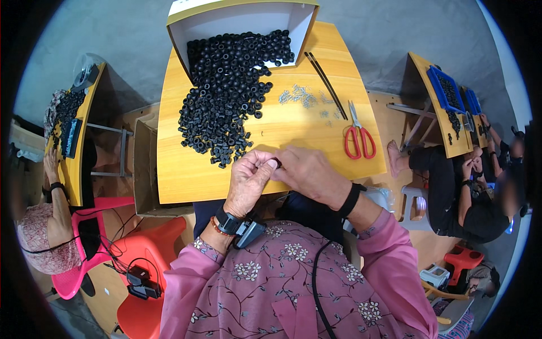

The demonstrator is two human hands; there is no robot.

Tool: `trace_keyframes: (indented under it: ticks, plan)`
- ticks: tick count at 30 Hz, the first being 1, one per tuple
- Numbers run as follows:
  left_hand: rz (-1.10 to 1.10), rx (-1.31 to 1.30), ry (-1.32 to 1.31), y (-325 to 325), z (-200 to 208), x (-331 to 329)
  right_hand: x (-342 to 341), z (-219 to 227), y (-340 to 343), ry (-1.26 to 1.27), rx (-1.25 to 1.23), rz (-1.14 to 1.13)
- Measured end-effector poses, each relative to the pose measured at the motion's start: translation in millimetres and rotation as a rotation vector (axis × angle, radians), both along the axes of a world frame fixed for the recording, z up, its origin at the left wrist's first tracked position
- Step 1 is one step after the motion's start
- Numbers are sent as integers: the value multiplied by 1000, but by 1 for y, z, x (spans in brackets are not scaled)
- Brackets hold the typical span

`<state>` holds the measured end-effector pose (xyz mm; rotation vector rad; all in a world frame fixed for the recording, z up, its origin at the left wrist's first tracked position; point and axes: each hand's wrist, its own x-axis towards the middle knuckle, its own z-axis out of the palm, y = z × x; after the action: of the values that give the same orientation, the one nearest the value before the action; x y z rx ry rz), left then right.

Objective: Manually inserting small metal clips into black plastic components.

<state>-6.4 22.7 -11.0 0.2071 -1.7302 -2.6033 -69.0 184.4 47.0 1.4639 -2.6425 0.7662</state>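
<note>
My left hand (248,176) is closed, with the thumb pinching a small black round part (276,163) at the near edge of the table. Against that part, my right hand (310,174) has its fingers drawn in; they are slightly blurred, and what they hold is hidden. Beyond my hands lies a heap of black round parts (217,113), spilling out of a tipped white-lined box (243,14). Small silvery metal pieces (305,96) are scattered to the right of the heap. Scissors with red handles (360,138) lie right of my hands.
Two dark thin sticks (327,85) lie beside the metal pieces. A cardboard box (145,164) stands left of the yellow table (186,183). An orange-red chair (149,260) is at my left. Other people sit at tables on both sides, one with blue trays (446,90).
</note>
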Motion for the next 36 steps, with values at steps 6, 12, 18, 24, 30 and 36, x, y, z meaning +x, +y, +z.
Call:
trace_keyframes:
  ticks: [6,12,18,24,30,36]
  plan:
    - [-49,-54,-21,-5,-3,1,-2,5,6,-32,-9,-5]
    - [-83,-145,-30,-5,3,2,-1,1,5,-74,-74,45]
    - [33,-233,5,6,0,5,-7,-12,5,-107,-123,89]
    - [17,-230,-14,8,-2,5,-8,-19,7,-97,-119,139]
    - [-26,-230,-44,4,-1,3,-5,-24,7,-109,-145,100]
    - [-5,-224,16,0,-3,1,-3,-11,8,-164,-202,56]
